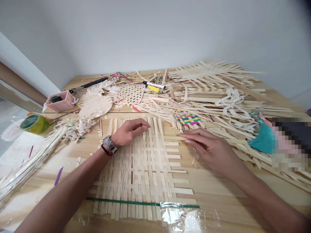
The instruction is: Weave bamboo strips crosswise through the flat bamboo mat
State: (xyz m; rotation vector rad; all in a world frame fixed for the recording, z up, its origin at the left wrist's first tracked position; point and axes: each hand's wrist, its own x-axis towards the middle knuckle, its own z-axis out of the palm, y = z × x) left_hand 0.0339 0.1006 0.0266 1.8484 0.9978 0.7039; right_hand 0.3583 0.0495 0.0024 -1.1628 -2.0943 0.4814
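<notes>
Bamboo weave (138,171) sits steadied under the open, palm-down left hand (130,132); the right hand (202,145), just off its edge, seems to pinch a loose strip (173,138).

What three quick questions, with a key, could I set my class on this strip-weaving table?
1. True or false: the left hand wears a metal wristwatch.
2. What colour is the tape across the near end of the woven strip mat? A green, B pink, C yellow.
3. Which hand is nearer the small multicoloured woven square: the left hand or the right hand?

Key: 1 true; 2 A; 3 the right hand.
</notes>
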